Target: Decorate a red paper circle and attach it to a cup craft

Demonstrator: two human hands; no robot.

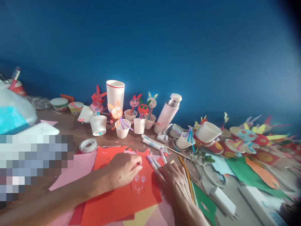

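The left hand (125,169) pins the round red paper face disc (139,184) flat on the orange-red paper sheet (117,201), fingertips pinched at its upper edge so it cannot slide. The right hand (175,182) grips one white marker pen (154,166), tip off the disc. Two drawn eyes show; five white paper cups (98,125) stand behind holding stick puppets.

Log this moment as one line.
left hand: pressing red paper face | right hand: holding marker | surface: orange sheet

Craft room: coloured paper (122,201), paper-cup puppets (139,121) (blue wall (164,47) behind).
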